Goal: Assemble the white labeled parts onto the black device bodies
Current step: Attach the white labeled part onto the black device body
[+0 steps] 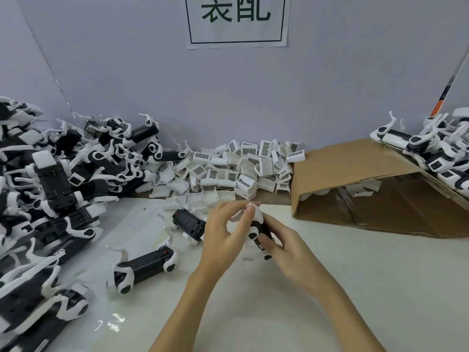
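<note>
Over the middle of the table, both hands hold one black device body (259,231) with white ends. My left hand (223,235) pinches its upper white end, where a white part (247,208) sits under the fingertips. My right hand (286,242) grips the lower part of the body from the right. The hands hide much of the device. A heap of white labeled parts (236,168) with barcode stickers lies against the back wall. Two loose black bodies lie on the table, one (189,224) just left of my hands and one (144,268) nearer the front left.
A big pile of black and white device bodies (50,189) fills the left side. An open cardboard box (375,189) lies on its side at the right, with more devices (436,148) stacked on and behind it. A paper sign (237,20) hangs on the wall.
</note>
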### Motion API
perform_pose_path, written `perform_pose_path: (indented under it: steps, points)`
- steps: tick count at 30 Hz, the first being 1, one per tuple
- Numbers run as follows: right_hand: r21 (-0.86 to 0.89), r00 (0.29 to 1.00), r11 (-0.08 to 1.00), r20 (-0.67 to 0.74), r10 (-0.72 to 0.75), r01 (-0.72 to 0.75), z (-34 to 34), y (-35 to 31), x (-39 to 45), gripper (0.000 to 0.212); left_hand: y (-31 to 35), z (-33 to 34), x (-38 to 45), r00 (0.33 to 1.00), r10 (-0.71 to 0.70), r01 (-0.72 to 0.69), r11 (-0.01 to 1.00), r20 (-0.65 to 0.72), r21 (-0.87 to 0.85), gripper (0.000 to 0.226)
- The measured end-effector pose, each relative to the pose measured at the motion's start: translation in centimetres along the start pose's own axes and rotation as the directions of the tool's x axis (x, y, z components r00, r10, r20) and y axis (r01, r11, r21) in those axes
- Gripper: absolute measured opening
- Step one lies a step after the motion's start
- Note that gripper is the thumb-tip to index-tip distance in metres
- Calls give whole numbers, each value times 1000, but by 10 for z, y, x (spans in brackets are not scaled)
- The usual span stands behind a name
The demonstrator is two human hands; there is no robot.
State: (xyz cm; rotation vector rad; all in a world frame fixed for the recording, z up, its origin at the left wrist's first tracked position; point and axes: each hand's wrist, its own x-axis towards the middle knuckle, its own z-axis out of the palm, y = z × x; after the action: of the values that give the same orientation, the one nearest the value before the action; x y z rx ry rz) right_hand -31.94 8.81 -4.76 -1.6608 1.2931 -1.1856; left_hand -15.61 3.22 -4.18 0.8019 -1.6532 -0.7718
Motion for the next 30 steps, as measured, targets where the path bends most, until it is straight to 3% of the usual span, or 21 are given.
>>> perform_pose_path:
  steps: [8, 13, 16, 19, 21, 25, 27, 30]
  points:
    - [-20, 997, 999, -67, -42, 41, -2, 5, 0, 45, 1, -4, 2, 992, -93, 105, 981, 85, -160, 34]
    - [-7, 989, 997, -131, -72, 71, 2, 2, 0, 36, -6, 2, -1, 991, -38, 33, 998, 127, 44, 33]
    - [22, 982, 999, -187, -41, 46, 3, 5, 2, 34, -4, 7, -1, 992, -109, 116, 986, 68, -123, 32]
    - [83, 982, 993, -167, 91, -78, 5, 7, 3, 47, -2, 5, 2, 971, -237, 239, 931, 41, -277, 43]
    - [86, 964, 982, -195, 180, -166, 5, 8, 5, 50, -4, 2, 3, 960, -278, 271, 907, 25, -321, 54]
    - [161, 954, 978, -245, 170, -133, 4, 13, 6, 56, -12, -7, 5, 968, -249, 249, 913, 40, -323, 51]
    - [89, 969, 993, -228, 97, -78, 8, 14, 3, 58, -15, -8, 5, 976, -216, 198, 925, -20, -325, 51]
    - [-91, 979, 996, -197, -43, 26, 25, 16, 1, 68, -20, -7, 5, 943, -239, 155, 932, -233, -328, 59]
